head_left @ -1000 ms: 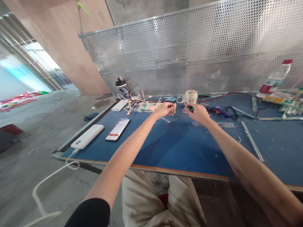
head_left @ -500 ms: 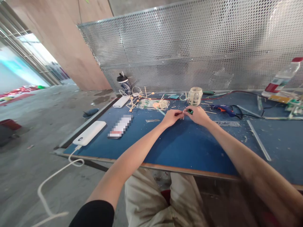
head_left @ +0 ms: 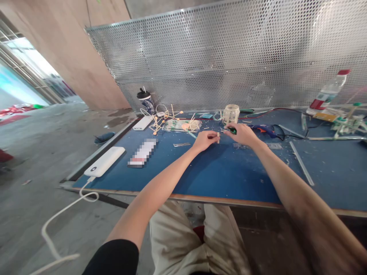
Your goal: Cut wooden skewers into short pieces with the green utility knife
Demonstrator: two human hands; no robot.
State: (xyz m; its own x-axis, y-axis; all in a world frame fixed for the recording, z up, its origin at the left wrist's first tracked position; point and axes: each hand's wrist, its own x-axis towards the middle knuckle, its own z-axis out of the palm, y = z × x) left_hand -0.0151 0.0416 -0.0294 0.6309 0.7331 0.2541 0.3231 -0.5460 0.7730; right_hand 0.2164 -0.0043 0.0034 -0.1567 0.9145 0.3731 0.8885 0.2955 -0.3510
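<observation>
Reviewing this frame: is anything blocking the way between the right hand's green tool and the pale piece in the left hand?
Nothing visible: the green tool in the right hand faces the pale piece in the left hand across a small gap. The jar stands behind, off that line.

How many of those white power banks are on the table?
2. One power bank lies near the left edge of the blue table, a white cable plugged into it; the second power bank is farther back, by the black-lidded cup. Others might be hidden.
</observation>
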